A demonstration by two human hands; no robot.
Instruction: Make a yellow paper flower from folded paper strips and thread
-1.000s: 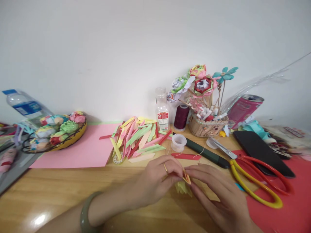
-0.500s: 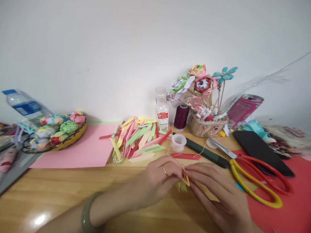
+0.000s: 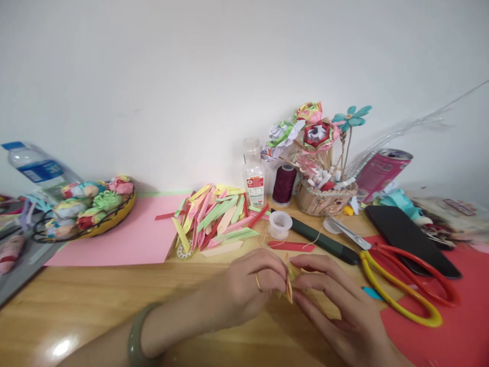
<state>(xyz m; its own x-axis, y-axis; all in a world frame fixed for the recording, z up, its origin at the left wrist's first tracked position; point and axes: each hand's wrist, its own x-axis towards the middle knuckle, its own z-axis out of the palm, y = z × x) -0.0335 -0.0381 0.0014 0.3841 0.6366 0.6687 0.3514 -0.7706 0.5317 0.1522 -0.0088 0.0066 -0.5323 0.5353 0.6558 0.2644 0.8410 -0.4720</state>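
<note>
A small folded piece of yellow and orange paper [image 3: 289, 288] is between the two hands, low in the middle of the view. My left hand [image 3: 254, 285], with a gold ring and a green bangle at the wrist, has its fingers closed on the paper's left side. My right hand [image 3: 334, 295] is at the paper's right side, its fingers slightly parted and their tips at the paper. Just beyond the hands lie a red paper strip [image 3: 292, 246] and a small clear plastic cup [image 3: 280, 225]. A heap of coloured folded strips [image 3: 219, 214] is behind my left hand.
Scissors [image 3: 405, 285], a black phone [image 3: 412, 239] and a dark green cutter [image 3: 324, 241] lie on the right. Behind stand a glass bottle [image 3: 255, 176], purple thread [image 3: 284, 186] and a flower basket [image 3: 326, 199]. A basket of paper flowers [image 3: 114, 216] is left.
The folded paper has turned more upright and shifted slightly left. My right fingers have spread a little and changed position around it. My left hand keeps its hold.
</note>
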